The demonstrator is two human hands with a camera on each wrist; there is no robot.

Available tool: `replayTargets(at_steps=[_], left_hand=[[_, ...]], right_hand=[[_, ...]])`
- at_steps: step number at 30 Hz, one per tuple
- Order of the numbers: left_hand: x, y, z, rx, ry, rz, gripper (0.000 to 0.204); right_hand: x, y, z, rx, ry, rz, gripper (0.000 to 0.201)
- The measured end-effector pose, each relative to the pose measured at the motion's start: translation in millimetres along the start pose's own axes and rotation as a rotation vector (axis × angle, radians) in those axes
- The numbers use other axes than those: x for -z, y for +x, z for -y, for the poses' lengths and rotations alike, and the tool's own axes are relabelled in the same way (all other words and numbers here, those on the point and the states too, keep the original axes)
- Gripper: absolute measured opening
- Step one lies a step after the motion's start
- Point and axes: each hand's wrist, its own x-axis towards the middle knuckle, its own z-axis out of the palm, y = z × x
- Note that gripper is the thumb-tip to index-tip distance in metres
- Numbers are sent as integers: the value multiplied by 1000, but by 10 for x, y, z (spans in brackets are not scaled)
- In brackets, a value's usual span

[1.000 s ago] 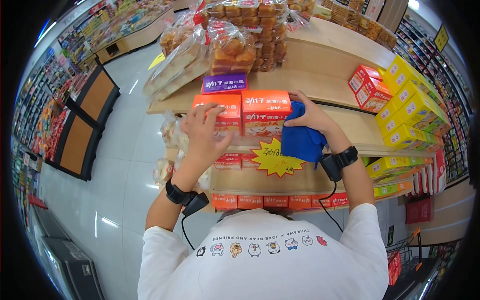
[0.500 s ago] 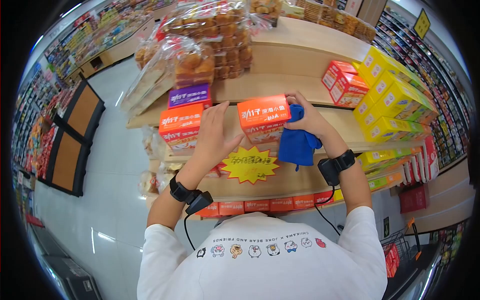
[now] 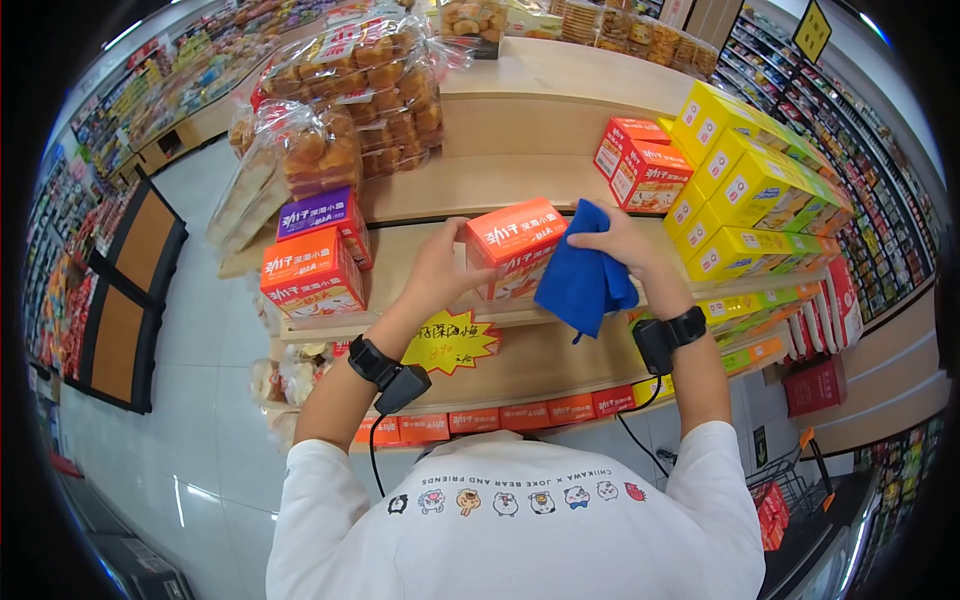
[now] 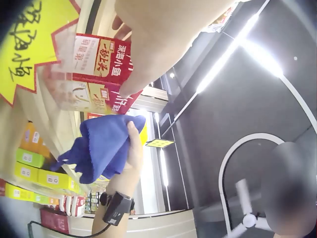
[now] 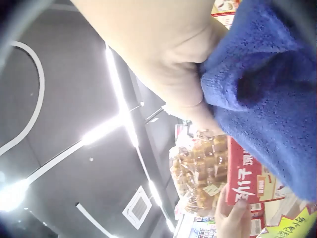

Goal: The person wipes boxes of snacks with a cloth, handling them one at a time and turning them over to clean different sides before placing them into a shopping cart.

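An orange-red snack box (image 3: 515, 235) stands on the wooden shelf (image 3: 393, 248), stacked on a second one as the left wrist view shows. My left hand (image 3: 440, 265) grips its left side, thumb at the front face and fingers toward the back. On the other side, my right hand (image 3: 625, 245) holds a bunched blue cloth (image 3: 580, 280) that hangs over the box's right edge. The cloth (image 5: 267, 94) fills much of the right wrist view and hides part of the box (image 5: 243, 171).
Left of the hands sit more orange boxes (image 3: 312, 270) and a purple box (image 3: 318, 213), with bagged bread (image 3: 310, 150) behind. Yellow boxes (image 3: 745, 190) and red boxes (image 3: 640, 165) stand at right. A yellow starburst price sign (image 3: 450, 343) hangs at the shelf front.
The gripped box has moved right along the shelf, away from the left orange boxes. My left hand has come from above those boxes to this box's left side. The cloth stays in my right hand.
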Motion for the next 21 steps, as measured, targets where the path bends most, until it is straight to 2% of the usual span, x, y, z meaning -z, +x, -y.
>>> replayTargets(at_steps=[3, 6, 9, 11, 13, 15, 17, 21], left_hand=[[-71, 5, -15, -6, -13, -47, 74], [-177, -13, 17, -81, 138, -165, 74], [-225, -32, 11, -125, 209, -223, 78], [-285, -30, 86, -103, 144, -233, 78], [-306, -32, 102, -69, 46, -229, 78], [-309, -53, 68, -22, -85, -210, 76], [-289, -50, 47, -42, -20, -193, 75], [-268, -56, 47, -79, -7, -175, 75]], right_hand=[[172, -186, 419, 104, 119, -202, 45], [233, -252, 700, 457, -21, -601, 37], [-82, -331, 860, 751, -307, -514, 38], [-296, -255, 712, 936, -774, -300, 46], [-490, -195, 507, 878, -1024, -36, 51], [-599, -173, 403, 851, -985, -24, 53], [-653, -187, 407, 816, -936, 2, 52], [-752, -128, 465, 867, -857, 86, 48]])
